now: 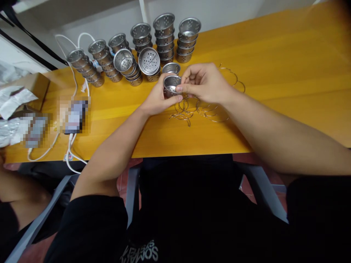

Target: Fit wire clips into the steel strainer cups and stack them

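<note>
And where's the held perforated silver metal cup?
Head view, upper centre: the cup is in the left hand, the right hand at its rim, near thin silver wire rings.

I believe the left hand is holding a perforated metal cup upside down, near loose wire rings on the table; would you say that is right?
Not quite: the perforated metal cup is not upside down; the head view shows its open mouth facing upward. The left hand does hold it near loose wire rings on the table.
</note>
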`<state>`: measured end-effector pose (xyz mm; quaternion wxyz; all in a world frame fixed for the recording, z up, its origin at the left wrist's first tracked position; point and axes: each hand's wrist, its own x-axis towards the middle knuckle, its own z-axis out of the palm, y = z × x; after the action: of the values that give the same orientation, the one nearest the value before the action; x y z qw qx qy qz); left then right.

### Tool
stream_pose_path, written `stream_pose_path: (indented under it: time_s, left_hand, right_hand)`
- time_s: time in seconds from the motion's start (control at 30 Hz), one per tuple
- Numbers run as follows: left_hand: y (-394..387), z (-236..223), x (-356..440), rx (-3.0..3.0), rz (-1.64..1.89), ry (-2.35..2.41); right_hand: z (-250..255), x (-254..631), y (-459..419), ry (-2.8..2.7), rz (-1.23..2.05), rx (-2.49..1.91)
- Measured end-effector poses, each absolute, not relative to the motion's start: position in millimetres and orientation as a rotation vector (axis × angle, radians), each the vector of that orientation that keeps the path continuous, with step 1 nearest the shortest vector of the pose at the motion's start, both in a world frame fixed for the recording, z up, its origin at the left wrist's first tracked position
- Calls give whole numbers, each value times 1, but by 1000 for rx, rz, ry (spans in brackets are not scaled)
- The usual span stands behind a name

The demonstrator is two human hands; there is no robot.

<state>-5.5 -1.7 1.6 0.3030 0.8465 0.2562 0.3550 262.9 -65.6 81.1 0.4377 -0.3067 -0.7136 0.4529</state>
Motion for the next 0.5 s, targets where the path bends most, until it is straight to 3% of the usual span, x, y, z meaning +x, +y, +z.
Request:
stream_pose_path:
  time_s: [0.5]
  left_hand:
    - [25, -13, -13, 2259, 1054, 631]
  right_hand:
    - [70, 281, -60, -2109, 418, -775]
